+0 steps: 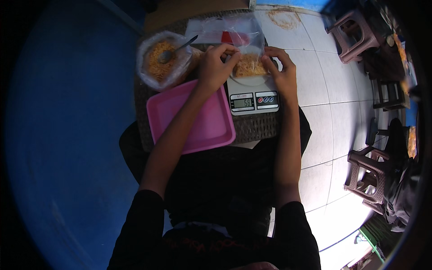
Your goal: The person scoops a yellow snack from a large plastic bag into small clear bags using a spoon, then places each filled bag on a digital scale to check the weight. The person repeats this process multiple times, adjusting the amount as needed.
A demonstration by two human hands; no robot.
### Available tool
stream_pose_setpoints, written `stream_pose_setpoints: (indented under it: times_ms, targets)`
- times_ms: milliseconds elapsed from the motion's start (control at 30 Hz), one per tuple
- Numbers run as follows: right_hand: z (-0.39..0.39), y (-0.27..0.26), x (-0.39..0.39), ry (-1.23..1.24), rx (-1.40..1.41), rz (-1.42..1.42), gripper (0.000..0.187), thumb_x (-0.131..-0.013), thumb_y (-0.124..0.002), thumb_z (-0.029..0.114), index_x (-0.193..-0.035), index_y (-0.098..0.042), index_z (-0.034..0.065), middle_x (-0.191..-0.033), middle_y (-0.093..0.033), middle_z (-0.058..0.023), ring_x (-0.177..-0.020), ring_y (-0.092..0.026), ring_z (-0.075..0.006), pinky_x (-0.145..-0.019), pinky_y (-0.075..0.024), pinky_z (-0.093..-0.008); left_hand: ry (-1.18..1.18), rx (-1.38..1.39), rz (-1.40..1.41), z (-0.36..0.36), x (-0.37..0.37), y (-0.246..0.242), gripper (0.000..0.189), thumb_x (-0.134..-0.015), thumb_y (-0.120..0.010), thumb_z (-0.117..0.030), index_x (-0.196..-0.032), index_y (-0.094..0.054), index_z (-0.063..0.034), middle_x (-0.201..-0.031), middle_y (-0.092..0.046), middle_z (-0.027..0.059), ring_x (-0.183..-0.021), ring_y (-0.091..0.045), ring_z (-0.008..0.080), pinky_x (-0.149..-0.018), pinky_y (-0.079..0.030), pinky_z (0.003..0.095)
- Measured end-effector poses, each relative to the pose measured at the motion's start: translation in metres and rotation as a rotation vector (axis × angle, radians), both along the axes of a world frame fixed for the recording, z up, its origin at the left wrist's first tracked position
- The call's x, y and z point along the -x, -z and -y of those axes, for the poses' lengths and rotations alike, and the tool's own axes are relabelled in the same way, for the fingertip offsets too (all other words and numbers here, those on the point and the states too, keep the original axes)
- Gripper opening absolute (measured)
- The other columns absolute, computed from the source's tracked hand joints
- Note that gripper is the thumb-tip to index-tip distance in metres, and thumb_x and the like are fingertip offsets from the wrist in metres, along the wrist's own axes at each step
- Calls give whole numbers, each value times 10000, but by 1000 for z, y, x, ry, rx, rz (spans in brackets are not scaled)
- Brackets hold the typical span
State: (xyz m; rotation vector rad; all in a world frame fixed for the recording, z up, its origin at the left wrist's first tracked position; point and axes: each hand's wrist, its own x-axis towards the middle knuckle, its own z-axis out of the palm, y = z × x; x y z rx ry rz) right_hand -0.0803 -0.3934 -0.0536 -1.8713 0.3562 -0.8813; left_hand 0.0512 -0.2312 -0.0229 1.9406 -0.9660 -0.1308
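A clear plastic bag (249, 64) partly filled with thin golden shreds of food lies on the round pan of a white digital kitchen scale (253, 87). My left hand (217, 65) pinches the bag's left side between thumb and fingers. On its right side, my right hand (281, 69) grips the plastic the same way. The bag's upper part, without shreds, stretches away from me. Left of the scale stands a larger open plastic bag (143, 64) of similar shreds, with a metal spoon (166, 56) resting in it. A pink plastic tray (211, 118) sits under my left forearm.
A dark woven-pattern table (256, 126) carries these things. Behind the scale lie clear plastic packaging (204, 32) and a red item (233, 37). A blue wall (74, 118) rises at left. Plastic stools (366, 172) stand on the tiled floor (317, 131) at right, near a person's dark clothing (403, 199).
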Motion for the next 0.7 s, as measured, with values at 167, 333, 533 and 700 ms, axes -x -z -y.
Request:
stream_pose_setpoints:
  times_ms: [167, 333, 533, 700]
  targets:
    - [-13, -10, 6, 20, -95, 65, 150, -868, -710, 66, -992, -663, -4, -1084, -700, -127, -1058, -631, -226, -935, -468, -335, 27, 161, -116, -5, 19, -15, 145, -899, -703, -148, -991, -675, -40, -855, -677, 46, -789, -609, 155, -718, -484, 289]
    - [-59, -35, 25, -23, -378, 130, 195, -915, -689, 46, -1078, -605, -18, -1034, -677, -73, -978, -622, -124, -844, -494, -278, 144, 313, -8, -37, 43, -28, 128, -886, -705, -92, -988, -647, -40, -832, -631, 59, -846, -586, 175, -718, -480, 303]
    - [-146, -50, 19, -184, -449, 75, 131, -905, -714, 53, -952, -595, 25, -834, -658, -13, -747, -617, -59, -657, -500, -220, 45, 269, -21, -114, 61, -31, 211, -904, -695, -114, -1086, -668, -11, -953, -681, 66, -892, -620, 132, -781, -499, 289]
    - [-174, -41, 3, -390, -169, -21, 197, -876, -716, -21, -960, -544, 26, -942, -609, -33, -931, -601, -98, -853, -485, -257, -18, 167, -299, -182, 54, -30, 231, -971, -620, -146, -1130, -691, 5, -1042, -710, 103, -940, -663, 137, -820, -523, 294]
